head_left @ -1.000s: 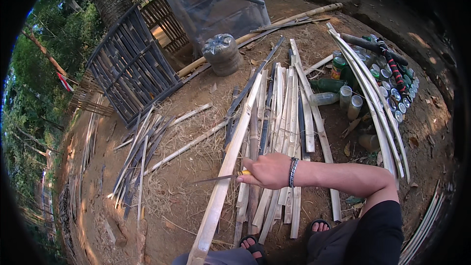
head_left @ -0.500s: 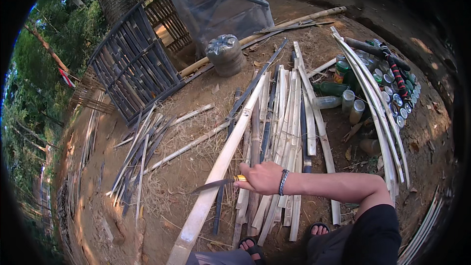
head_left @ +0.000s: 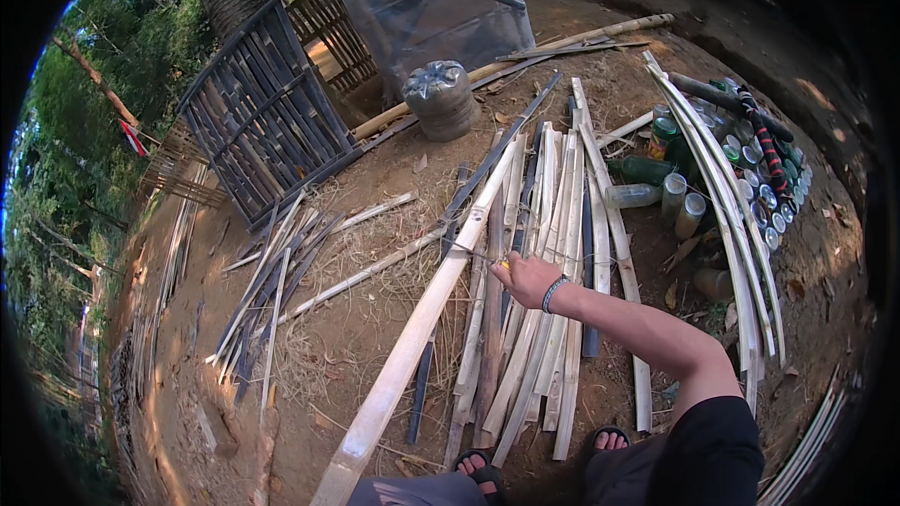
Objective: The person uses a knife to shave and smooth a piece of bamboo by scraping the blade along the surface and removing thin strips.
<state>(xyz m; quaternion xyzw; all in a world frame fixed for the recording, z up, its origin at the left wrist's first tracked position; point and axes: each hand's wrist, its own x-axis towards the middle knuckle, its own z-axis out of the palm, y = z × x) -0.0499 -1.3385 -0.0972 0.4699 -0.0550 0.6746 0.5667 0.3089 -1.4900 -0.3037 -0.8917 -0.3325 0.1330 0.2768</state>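
My right hand (head_left: 531, 281) is closed around the yellow handle of a knife. The thin dark blade of the knife (head_left: 472, 253) reaches left to a long pale split bamboo strip (head_left: 401, 351), meeting it a little below a dark spot. This strip slants from the bottom edge, beside my leg, up toward the far middle. Under my forearm lies a bundle of narrower bamboo strips (head_left: 548, 337) on the ground. My left hand is out of the picture.
Glass jars and bottles (head_left: 689, 211) stand at the right, with long curved bamboo strips (head_left: 717, 178) lying over them. A bamboo slat panel (head_left: 267, 112) leans at the far left, near a filled plastic container (head_left: 441, 101). Dark and pale strips (head_left: 277, 295) and shavings litter the left ground.
My right hand and the knife have moved away from me, farther up along the bamboo strip. The view has shifted slightly.
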